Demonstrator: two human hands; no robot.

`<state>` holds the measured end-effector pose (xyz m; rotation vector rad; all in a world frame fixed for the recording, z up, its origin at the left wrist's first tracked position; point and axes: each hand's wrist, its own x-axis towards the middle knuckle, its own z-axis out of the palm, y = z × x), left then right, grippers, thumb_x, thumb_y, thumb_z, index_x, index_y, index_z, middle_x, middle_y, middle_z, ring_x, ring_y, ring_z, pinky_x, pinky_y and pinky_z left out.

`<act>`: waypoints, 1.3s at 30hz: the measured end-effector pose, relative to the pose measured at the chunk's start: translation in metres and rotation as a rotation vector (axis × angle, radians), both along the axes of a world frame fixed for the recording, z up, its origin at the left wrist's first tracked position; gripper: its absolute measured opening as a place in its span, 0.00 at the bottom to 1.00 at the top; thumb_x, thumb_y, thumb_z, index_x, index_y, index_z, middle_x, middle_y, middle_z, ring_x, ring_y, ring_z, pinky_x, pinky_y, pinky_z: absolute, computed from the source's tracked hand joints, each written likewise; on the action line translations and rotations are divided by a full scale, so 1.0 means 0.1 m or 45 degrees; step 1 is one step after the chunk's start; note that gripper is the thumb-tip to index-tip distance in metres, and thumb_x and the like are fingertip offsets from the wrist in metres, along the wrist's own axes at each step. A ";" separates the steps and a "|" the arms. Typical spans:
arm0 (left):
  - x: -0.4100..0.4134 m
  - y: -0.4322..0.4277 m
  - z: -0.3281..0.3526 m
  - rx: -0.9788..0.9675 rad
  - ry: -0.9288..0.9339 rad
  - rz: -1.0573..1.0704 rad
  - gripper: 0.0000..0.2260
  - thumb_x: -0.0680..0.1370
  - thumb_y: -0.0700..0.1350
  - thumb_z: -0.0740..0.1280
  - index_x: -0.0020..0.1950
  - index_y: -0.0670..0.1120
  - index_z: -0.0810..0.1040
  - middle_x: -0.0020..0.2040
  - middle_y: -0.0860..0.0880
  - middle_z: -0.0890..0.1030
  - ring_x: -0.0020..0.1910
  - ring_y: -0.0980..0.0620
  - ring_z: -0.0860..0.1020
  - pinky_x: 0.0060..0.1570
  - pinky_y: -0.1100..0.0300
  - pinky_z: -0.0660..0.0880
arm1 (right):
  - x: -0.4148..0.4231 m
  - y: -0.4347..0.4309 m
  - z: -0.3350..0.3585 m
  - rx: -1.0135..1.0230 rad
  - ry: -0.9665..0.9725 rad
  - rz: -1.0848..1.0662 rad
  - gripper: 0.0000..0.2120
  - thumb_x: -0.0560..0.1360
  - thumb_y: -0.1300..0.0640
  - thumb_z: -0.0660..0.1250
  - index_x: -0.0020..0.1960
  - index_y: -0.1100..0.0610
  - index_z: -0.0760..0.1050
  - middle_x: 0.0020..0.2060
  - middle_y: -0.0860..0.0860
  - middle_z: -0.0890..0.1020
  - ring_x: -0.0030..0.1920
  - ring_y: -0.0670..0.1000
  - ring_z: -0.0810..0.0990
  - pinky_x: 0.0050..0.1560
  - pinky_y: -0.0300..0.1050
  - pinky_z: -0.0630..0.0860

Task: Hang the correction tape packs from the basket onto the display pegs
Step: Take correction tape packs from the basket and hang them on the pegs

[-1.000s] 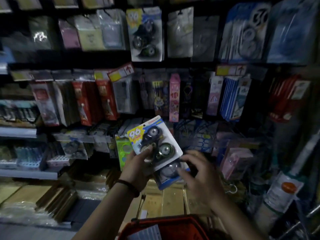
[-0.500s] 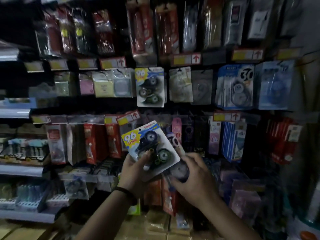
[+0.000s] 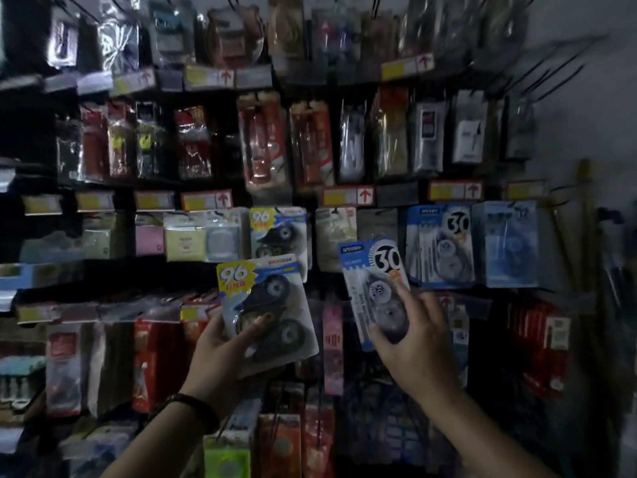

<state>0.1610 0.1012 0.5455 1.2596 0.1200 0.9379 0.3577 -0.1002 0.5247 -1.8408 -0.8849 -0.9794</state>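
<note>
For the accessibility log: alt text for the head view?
The left hand holds a "96" correction tape pack and the right hand a blue "30" pack, before a dim peg display. A hanging 96 pack and a hanging 30 pack show above them.

It is dim in here, and the light barely reaches the stock. A dark display rack (image 3: 393, 195) fills nearly the whole view, hung row upon row with glossy packets (image 3: 262, 143) that catch faint glints. Yellow price labels (image 3: 348, 195) with red arrows run along its rails. At the left edge, pale shelf fronts (image 3: 34, 274) jut in. To the right stands a bare grey wall (image 3: 593, 125), with a yellowish upright pole (image 3: 585, 215) just beside it.
</note>
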 end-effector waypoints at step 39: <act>1.33 -0.43 0.53 0.239 0.075 -0.181 0.14 0.79 0.39 0.73 0.65 0.46 0.79 0.56 0.44 0.88 0.53 0.43 0.88 0.44 0.41 0.85 | 1.29 -0.39 0.92 -0.251 0.216 -0.464 0.34 0.79 0.44 0.72 0.80 0.45 0.61 0.63 0.54 0.71 0.61 0.55 0.74 0.46 0.48 0.77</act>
